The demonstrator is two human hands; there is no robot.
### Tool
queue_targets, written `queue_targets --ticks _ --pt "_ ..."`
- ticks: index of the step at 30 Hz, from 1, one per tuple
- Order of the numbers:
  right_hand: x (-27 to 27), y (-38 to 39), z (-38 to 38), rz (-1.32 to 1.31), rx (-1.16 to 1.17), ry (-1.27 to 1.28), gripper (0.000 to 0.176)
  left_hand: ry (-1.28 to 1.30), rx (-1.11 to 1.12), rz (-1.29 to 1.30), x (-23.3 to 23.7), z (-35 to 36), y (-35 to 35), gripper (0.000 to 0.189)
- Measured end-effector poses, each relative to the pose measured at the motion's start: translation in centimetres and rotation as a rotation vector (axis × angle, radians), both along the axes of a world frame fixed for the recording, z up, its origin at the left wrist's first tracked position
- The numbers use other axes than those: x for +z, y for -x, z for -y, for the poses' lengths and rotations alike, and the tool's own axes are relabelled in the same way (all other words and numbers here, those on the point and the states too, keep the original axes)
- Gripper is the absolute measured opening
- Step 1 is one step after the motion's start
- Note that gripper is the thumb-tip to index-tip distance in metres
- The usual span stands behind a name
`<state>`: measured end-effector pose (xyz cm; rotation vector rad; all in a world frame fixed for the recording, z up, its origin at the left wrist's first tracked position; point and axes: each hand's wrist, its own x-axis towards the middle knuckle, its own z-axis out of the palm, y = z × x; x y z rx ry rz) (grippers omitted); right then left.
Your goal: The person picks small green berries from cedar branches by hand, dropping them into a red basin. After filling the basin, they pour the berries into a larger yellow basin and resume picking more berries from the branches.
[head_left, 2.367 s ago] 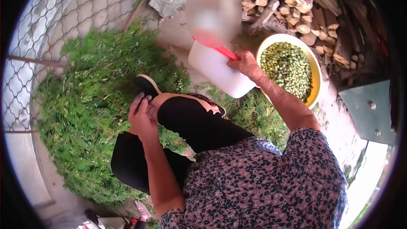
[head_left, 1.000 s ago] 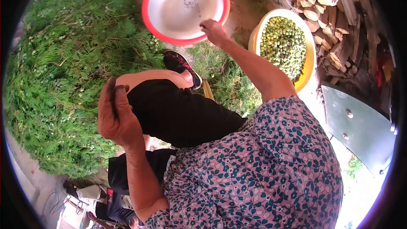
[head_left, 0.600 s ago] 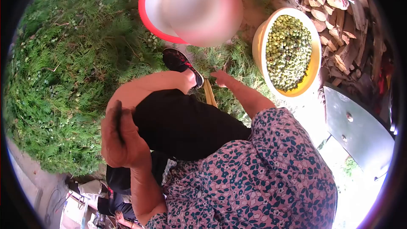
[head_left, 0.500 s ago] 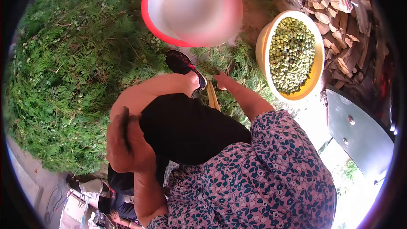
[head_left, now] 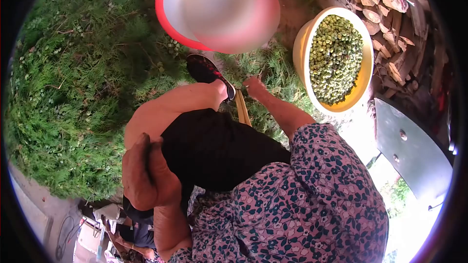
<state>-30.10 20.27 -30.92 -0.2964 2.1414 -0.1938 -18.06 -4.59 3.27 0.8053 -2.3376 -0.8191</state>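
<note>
My right hand [head_left: 255, 89] reaches down to the leafy green cuttings [head_left: 278, 70] beyond my shoe. Its fingers are bent together; I cannot make out what is in them. My left hand [head_left: 146, 175] rests by my bent knee, thumb and fingers apart with a dark gap between them, and no object shows in it. To the right stands a yellow basin [head_left: 300, 48] holding many small green cones [head_left: 334, 61]. A red-rimmed white basin [head_left: 173, 7] lies ahead, with a pale, blurred round shape over it. Between shoe and right hand are light wooden strips [head_left: 242, 109].
A big heap of green conifer branches [head_left: 63, 92] fills the left side. Split firewood [head_left: 390, 29] is piled at the upper right, above a grey metal panel [head_left: 412, 148]. Another person's arm [head_left: 139, 249] shows at the lower left, near a cable [head_left: 63, 236].
My right hand has turned and lifted slightly, its fingers now more bunched. My left hand has tilted a little at the knee. The other person's arms at lower left have moved.
</note>
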Motion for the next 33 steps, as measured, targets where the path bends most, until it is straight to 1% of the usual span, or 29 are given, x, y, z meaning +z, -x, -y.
queue_targets --ticks 1,3,4,5,7,8,9,11,12,13,15,16,17,18,19,21,22,23,24,25,26,28,29,31,33 --pt "-1.1 -0.4 -0.6 -0.003 0.001 -0.002 0.031 0.007 0.006 -0.001 0.0 0.0 -0.1 0.014" --pt "-2.3 -0.9 -0.5 -0.011 0.571 -0.019 0.033 0.022 0.018 -0.004 0.1 0.1 -0.1 0.015" --pt "-3.1 -0.5 -0.1 0.112 0.772 -0.148 0.034 0.033 -0.001 0.013 0.3 0.1 0.0 0.015" --pt "-3.4 -0.7 -0.2 0.107 0.777 -0.144 0.034 0.044 -0.021 0.028 0.4 0.1 0.0 0.016" --pt "-4.3 -1.1 -0.8 0.077 0.594 -0.11 0.034 0.047 -0.03 0.02 0.5 0.2 -0.1 0.015" --pt "-4.9 -1.2 -1.1 0.098 0.487 -0.096 0.039 0.041 -0.046 0.016 0.5 0.3 -0.1 0.015" --pt "-3.6 -1.0 -0.5 0.097 0.486 -0.097 0.039 0.041 -0.047 0.014 0.5 0.3 0.0 0.015" --pt "-0.3 -0.7 0.2 0.015 0.204 -0.005 0.044 0.063 -0.057 0.017 0.6 0.1 0.1 0.016" --pt "0.3 -0.2 0.6 0.082 0.211 -0.05 0.05 0.058 -0.057 0.019 0.7 0.2 0.0 0.016" --pt "0.2 -0.2 0.6 0.082 0.214 -0.051 0.05 0.08 -0.089 0.045 0.8 0.3 0.0 0.017" --pt "-0.5 -0.4 0.7 0.015 0.165 0.006 0.041 0.107 -0.117 0.071 0.8 0.7 0.0 0.019" --pt "-2.0 -0.4 0.3 0.013 0.167 0.009 0.041 0.092 -0.154 0.028 0.8 0.8 0.2 0.021" --pt "-4.1 -0.4 -0.3 0.005 0.368 -0.032 0.034 0.075 -0.191 -0.016 0.7 0.8 0.4 0.022" --pt "-4.6 -0.2 -0.2 -0.004 0.57 -0.073 0.026 0.079 -0.19 -0.018 0.7 0.9 0.4 0.022" --pt "-4.9 0.0 -0.4 -0.009 0.57 -0.072 0.026 0.087 -0.192 -0.032 0.6 0.9 0.4 0.023" --pt "-3.4 0.9 0.0 -0.119 0.047 0.192 0.013 0.094 -0.19 -0.05 0.5 0.9 0.5 0.023" --pt "-4.6 1.3 -0.7 -0.235 0.016 0.18 0.014 0.079 -0.211 -0.041 0.7 0.9 0.3 0.025" --pt "-4.4 2.4 -0.3 -0.237 0.017 0.179 0.014 0.065 -0.232 -0.033 0.8 1.0 0.3 0.026" --pt "-3.7 3.9 0.4 -0.375 -0.062 0.187 0.015 0.064 -0.228 -0.036 1.0 0.9 0.4 0.026" --pt "-3.0 5.3 0.9 -0.51 -0.141 0.193 0.015 0.034 -0.253 -0.027 1.3 0.8 0.7 0.022" --pt "-2.4 6.6 1.3 -0.511 -0.138 0.189 0.015 0.002 -0.28 -0.018 1.6 0.7 0.8 0.018" --pt "-1.9 9.4 2.0 -0.45 -0.134 0.161 0.027 -0.001 -0.288 -0.018 1.6 0.8 1.0 0.019" --pt "-2.3 10.2 2.0 -0.451 -0.131 0.161 0.027 0.002 -0.301 -0.015 1.7 0.8 1.1 0.021" --pt "-3.3 11.2 2.4 -0.473 0.082 0.156 0.026 -0.009 -0.305 -0.007 1.8 0.9 1.2 0.022" --pt "-3.2 11.2 3.1 -0.471 0.117 0.132 0.028 -0.017 -0.307 0.005 1.8 1.0 1.1 0.023"
